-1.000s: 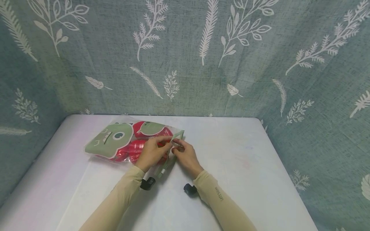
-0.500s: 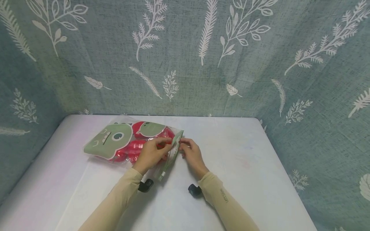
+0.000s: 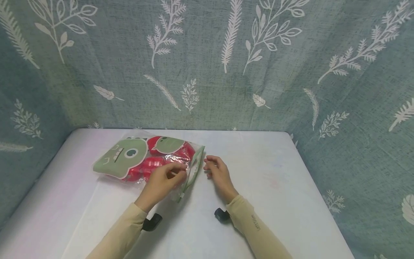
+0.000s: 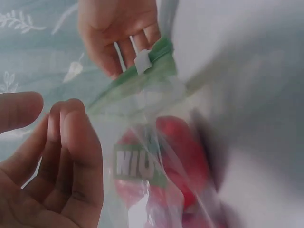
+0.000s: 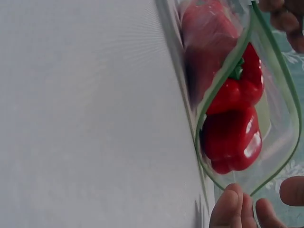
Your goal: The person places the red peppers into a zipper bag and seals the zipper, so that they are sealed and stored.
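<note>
A clear zip bag (image 3: 194,169) with a green rim lies on the table, printed with green cartoon monsters. Its mouth gapes to the right, and a white slider (image 4: 142,61) sits at one end of the rim. Red bell peppers (image 5: 232,137) fill it, one showing a green stem. Above the bag's near side is my left hand (image 3: 161,183), its fingers loosely bent and thumb apart, holding nothing. Just right of the mouth my right hand (image 3: 220,178) hovers with relaxed fingers; in the right wrist view its fingertips (image 5: 232,194) appear close to the rim, contact unclear.
The white table (image 3: 275,201) extends to the right and front of the bag. A green leaf-patterned curtain (image 3: 207,100) hangs behind and at both sides. Black wrist-camera mounts (image 3: 222,215) stick out from the sleeves.
Both hands have come off the bag's rim. My right hand has shifted right, my left hand back toward the near left. The bag has barely moved.
</note>
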### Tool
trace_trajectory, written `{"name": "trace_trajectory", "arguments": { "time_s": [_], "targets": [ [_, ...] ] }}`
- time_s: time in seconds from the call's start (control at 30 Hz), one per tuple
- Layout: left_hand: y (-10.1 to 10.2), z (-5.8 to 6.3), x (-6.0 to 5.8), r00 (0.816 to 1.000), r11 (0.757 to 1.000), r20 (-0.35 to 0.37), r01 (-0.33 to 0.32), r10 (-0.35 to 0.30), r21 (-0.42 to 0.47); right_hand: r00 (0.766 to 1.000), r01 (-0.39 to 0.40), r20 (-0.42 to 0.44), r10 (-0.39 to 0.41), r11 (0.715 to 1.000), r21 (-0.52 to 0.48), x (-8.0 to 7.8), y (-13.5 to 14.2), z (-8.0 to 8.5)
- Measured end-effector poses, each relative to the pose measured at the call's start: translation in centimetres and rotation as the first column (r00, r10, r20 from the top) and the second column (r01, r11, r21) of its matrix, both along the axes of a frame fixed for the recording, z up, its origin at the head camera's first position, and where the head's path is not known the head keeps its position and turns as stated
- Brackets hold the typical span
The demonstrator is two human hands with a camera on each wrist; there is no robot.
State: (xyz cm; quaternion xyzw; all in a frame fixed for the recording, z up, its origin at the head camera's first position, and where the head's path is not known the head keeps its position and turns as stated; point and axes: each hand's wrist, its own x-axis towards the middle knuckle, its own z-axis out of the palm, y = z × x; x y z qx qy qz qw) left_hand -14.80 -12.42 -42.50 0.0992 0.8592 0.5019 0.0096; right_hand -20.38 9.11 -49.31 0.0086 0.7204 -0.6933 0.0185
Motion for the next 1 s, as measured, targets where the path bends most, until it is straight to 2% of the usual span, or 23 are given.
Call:
{"name": "trace_trajectory", "arguments": {
  "time_s": [0.23,0.4,0.5,0.57,0.67,0.77,0.83,0.93,1.0],
  "targets": [
    [-1.6,-0.5,2.5,1.0,0.997,0.003,-0.03,0.03,-0.067,1.0,-0.011,0.021,0.012,1.0,-0.014,0.5,0.8,0.5],
    [-2.6,-1.4,4.2,0.996,0.996,0.068,-0.055,0.06,-0.072,0.999,-0.025,0.037,0.027,0.998,-0.049,0.9,1.4,0.7],
    [-2.9,-2.1,4.9,0.985,0.996,0.154,-0.074,0.082,-0.058,0.998,-0.029,0.045,0.032,0.998,-0.062,1.1,1.8,0.8],
    [-3.0,-2.5,5.3,0.969,0.995,0.228,-0.087,0.093,-0.038,0.998,-0.034,0.043,0.036,0.997,-0.064,1.2,2.0,0.9],
    [-2.9,-3.2,5.6,0.935,0.995,0.341,-0.1,0.094,-0.001,0.997,-0.041,0.059,0.045,0.996,-0.076,1.3,2.4,0.8],
    [-2.9,-3.9,5.9,0.897,0.994,0.437,-0.097,0.065,0.052,0.992,-0.066,0.098,0.078,0.99,-0.123,1.5,2.6,0.8],
    [-2.9,-4.4,6.0,0.876,0.988,0.483,-0.089,0.018,0.125,0.986,-0.094,0.125,0.114,0.983,-0.156,1.6,2.7,0.9],
    [-2.9,-5.0,6.0,0.85,0.958,0.522,-0.093,-0.064,0.27,0.974,-0.15,0.143,0.178,0.971,-0.187,2.0,2.7,1.2],
    [-2.7,-5.5,6.0,0.846,0.931,0.524,-0.108,-0.098,0.348,0.965,-0.183,0.154,0.212,0.966,-0.181,2.2,2.7,1.4]
  ]
}}
